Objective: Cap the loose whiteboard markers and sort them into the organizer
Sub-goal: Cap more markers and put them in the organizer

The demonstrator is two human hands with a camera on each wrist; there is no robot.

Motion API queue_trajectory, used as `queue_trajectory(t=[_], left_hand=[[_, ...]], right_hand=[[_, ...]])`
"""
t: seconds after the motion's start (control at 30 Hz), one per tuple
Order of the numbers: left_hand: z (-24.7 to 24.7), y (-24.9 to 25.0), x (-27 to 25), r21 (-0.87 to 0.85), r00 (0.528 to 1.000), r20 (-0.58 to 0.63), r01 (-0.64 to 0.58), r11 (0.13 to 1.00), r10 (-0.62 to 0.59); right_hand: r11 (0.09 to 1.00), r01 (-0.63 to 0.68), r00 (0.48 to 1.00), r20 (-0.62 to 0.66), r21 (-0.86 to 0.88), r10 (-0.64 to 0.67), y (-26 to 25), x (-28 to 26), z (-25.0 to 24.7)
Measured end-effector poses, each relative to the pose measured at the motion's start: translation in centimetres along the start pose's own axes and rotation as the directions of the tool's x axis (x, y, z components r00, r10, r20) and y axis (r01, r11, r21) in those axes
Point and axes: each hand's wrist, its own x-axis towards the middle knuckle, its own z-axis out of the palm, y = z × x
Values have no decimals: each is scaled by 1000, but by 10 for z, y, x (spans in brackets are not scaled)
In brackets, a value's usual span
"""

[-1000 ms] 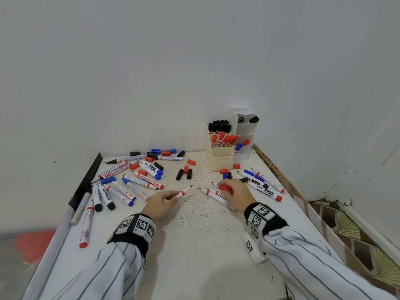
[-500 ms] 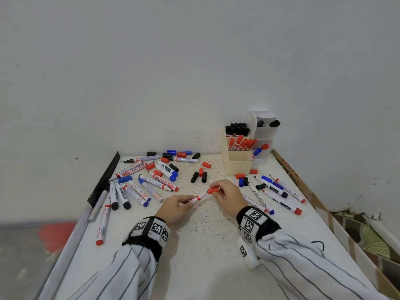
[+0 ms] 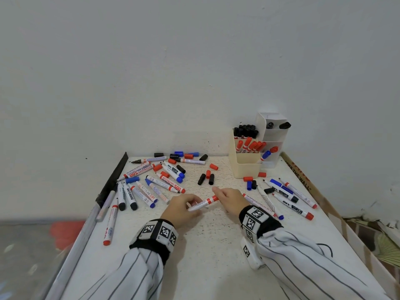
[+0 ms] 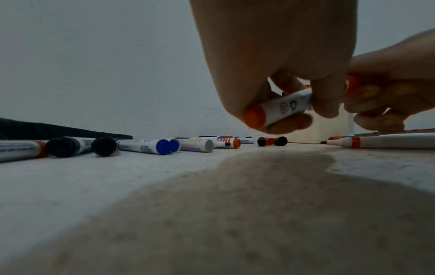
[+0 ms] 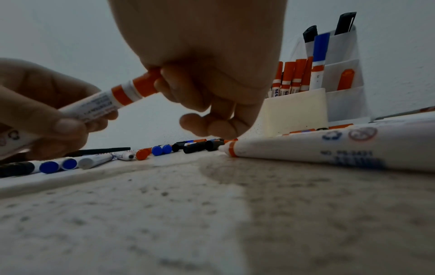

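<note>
A red whiteboard marker [image 3: 202, 203] is held between both hands just above the middle of the white table [image 3: 207, 256]. My left hand [image 3: 184, 207] grips its white barrel [image 4: 286, 107] near the tail end. My right hand [image 3: 229, 200] pinches the red cap [image 5: 147, 84], which sits on the marker's tip. The cream organizer [image 3: 246, 167] stands at the back right with black and red markers in it; a white section [image 3: 271, 135] behind holds a few more. Several loose markers [image 3: 151, 187] and caps [image 3: 206, 177] lie scattered on the left and middle.
More uncapped markers [image 3: 287, 198] lie to the right of my right hand, one [image 5: 329, 148] close by its wrist. A black strip [image 3: 112, 178] runs along the table's left edge. A cardboard edge [image 3: 303, 180] borders the right side. Walls close the back.
My right hand has brought the red cap over from the right onto the tip of the marker in my left hand. The head view has shifted, so the table sits further right.
</note>
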Motion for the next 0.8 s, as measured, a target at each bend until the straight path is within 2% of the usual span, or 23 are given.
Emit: queue_trajectory(t=[0.1, 0.37, 0.47, 0.57, 0.7, 0.8], left_hand=[[-2, 0, 1, 22, 1000, 24, 2, 1000, -3], [1, 3, -1, -126, 996, 87, -12, 992, 23], [1, 1, -1, -273, 988, 147, 87, 958, -48], [2, 2, -3, -421, 971, 220, 182, 889, -94], [-1, 4, -5, -535, 939, 320, 291, 793, -129], [-2, 6, -5, -584, 928, 350, 322, 745, -127]], right_hand=[[999, -11, 1000, -22, 42, 12, -2, 2, 2], [998, 51, 997, -55, 33, -49, -4, 2, 6], [995, 89, 994, -72, 45, -86, -6, 0, 8], [990, 132, 990, -63, 42, -129, -4, 0, 9], [978, 207, 977, -50, 26, -206, -1, 0, 9], [959, 283, 957, -72, 18, -281, -4, -2, 9]])
